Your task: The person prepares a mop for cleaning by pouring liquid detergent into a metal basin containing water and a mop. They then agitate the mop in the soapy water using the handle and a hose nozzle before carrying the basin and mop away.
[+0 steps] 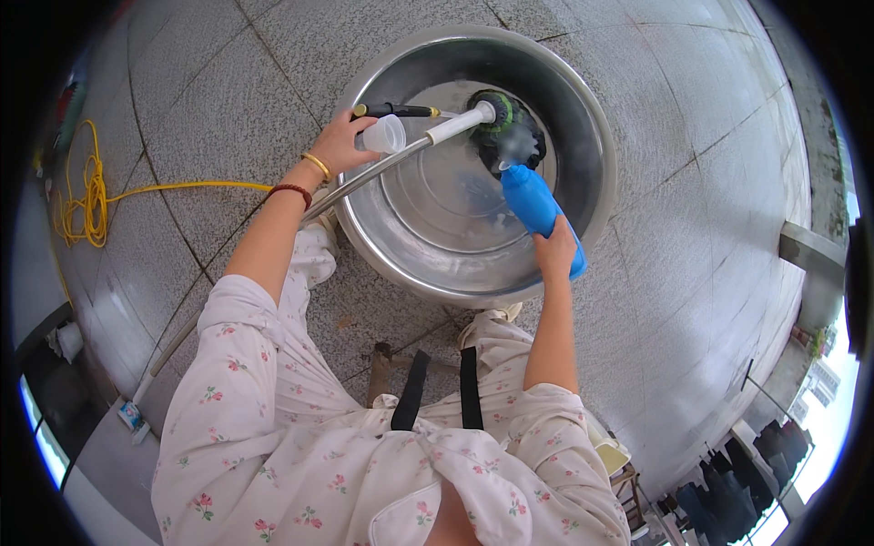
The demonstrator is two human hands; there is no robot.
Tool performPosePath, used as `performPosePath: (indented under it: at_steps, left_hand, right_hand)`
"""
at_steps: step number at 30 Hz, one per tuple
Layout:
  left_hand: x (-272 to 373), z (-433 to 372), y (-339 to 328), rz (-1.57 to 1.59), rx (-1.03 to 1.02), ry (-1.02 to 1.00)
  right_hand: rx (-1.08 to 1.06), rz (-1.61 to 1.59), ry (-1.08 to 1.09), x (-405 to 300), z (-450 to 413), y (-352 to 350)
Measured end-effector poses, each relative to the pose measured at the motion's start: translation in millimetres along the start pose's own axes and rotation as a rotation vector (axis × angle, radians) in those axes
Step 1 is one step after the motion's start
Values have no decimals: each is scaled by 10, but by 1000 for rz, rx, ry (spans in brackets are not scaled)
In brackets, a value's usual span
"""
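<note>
My left hand (345, 147) grips a translucent plastic cup (385, 134) over the left rim of a large stainless steel basin (478, 280). Touching its fingertips is a black spray nozzle (399, 110) with brass-coloured ends; whether the fingers also hold it, I cannot tell. In my right hand (556, 247) is a blue plastic bottle (536, 201), tilted with its open mouth towards the basin's middle. Just beyond that mouth lies a wet black mop head (486, 140) with a green band, partly behind a whitish blur. Its metal handle (375, 169) slants out across the rim, passing under my left forearm.
A yellow hose (198, 184) runs from a coil at the left towards my left wrist. Grey stone floor tiles (676, 191) surround the basin. A wooden stool (379, 375) shows between my legs. Dark clothes (727, 481) hang at the lower right, near a concrete ledge (812, 256).
</note>
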State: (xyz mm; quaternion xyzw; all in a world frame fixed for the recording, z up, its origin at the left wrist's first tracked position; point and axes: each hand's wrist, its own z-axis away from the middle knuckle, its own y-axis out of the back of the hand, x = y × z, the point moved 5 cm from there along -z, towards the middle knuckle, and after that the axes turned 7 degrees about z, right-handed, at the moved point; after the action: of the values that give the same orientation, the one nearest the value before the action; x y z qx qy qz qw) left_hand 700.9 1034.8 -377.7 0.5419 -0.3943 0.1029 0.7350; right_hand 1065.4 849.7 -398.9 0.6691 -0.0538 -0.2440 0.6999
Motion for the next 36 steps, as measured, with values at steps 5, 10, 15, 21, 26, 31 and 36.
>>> performPosePath:
  at_steps: [5,10,15,21,26,31,36]
  left_hand:
    - [779,81,355,-78,-100,-217]
    - [982,114,344,40,-37,-317]
    - [956,138,391,73,-45,-286]
    - [990,149,448,58,-41,-276]
    - [863,113,522,165,-41,-208]
    - [969,145,493,194,-52,-210]
    - [1013,130,545,163,-29,-224]
  right_hand:
    - [-7,128,26,-39,-82,39]
    - [54,75,89,-230,-83,19]
    - [57,37,122,-393,-133,42]
    - [95,-103,140,-594,-138,80]
    - [22,-202,64,-501,-176,31]
    - [14,-209,97,-607,-185,147]
    - [-8,-256,66,-638,-154,228]
